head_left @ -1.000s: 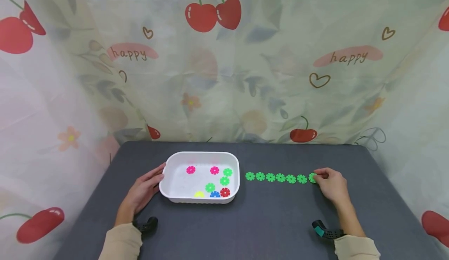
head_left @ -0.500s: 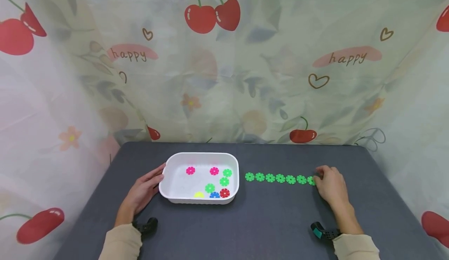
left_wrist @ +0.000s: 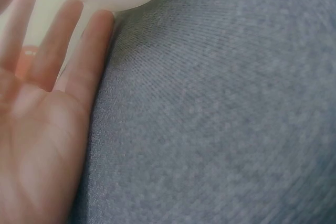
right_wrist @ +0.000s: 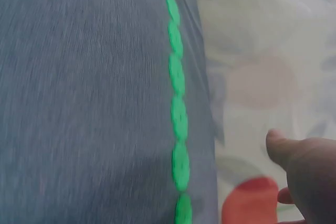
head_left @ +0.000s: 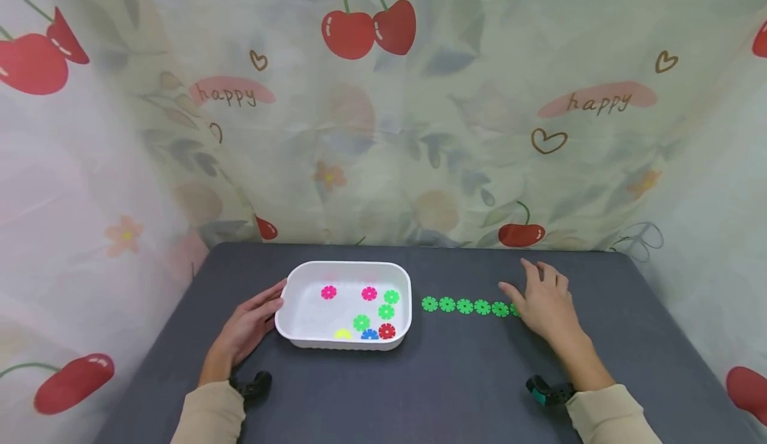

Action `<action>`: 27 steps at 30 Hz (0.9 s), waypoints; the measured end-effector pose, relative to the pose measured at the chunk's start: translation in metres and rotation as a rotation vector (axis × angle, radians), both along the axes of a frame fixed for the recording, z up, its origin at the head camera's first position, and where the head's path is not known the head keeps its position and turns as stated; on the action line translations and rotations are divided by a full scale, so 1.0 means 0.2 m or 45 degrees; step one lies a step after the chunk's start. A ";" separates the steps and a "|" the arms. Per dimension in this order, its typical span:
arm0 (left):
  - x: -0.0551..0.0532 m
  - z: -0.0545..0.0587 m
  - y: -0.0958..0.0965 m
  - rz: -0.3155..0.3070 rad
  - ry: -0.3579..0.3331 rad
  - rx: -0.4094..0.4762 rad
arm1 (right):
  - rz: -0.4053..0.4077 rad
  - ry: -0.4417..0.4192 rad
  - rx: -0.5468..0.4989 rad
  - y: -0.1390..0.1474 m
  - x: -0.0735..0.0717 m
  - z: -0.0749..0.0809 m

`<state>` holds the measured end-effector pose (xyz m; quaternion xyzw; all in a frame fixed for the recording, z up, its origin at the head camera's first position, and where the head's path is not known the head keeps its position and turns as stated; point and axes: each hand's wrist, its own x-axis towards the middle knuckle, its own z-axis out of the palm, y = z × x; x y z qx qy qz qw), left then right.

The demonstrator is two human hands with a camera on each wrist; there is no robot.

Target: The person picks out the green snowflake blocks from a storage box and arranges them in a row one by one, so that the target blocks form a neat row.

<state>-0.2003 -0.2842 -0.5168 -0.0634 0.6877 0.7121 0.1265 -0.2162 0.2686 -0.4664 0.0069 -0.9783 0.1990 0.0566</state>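
My left hand (head_left: 246, 327) rests its nearly straight fingers (left_wrist: 93, 45) against the left side of a white plastic tub (head_left: 284, 307). Inside the tub lie pink (head_left: 328, 292), green (head_left: 361, 323), red (head_left: 387, 331), blue and yellow notched plastic discs. To the right of it, several green discs (head_left: 465, 306) form a straight row on the table, also seen in the right wrist view as a line of green discs (right_wrist: 179, 119). Over the row's right end is my right hand (head_left: 546, 305), holding nothing, fingers and thumb spread. It hides the last of the row.
A dark grey cloth (head_left: 455, 377) covers the table. Behind it hangs a patterned curtain (head_left: 467, 178) with cherries, which also closes in both sides. Each wrist wears a black band, such as the right band (head_left: 550, 391).
My right hand has let go of the green disc at the row's right end. It has lifted and shifted left, fingers spreading. My left hand stays at the tub.
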 end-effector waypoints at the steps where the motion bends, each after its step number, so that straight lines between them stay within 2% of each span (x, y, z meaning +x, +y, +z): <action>1: 0.00 0.00 0.00 -0.007 0.000 0.005 | 0.016 0.009 0.007 -0.02 0.00 0.00; 11: 0.01 0.01 0.00 -0.016 -0.001 0.016 | 0.129 -0.006 0.078 -0.21 -0.07 0.05; 18: 0.01 0.01 -0.01 -0.005 0.021 0.003 | 0.214 0.048 0.148 -0.39 -0.12 0.10; 27: 0.01 0.00 0.01 -0.019 0.014 0.006 | 0.328 0.111 0.219 -0.64 -0.12 0.18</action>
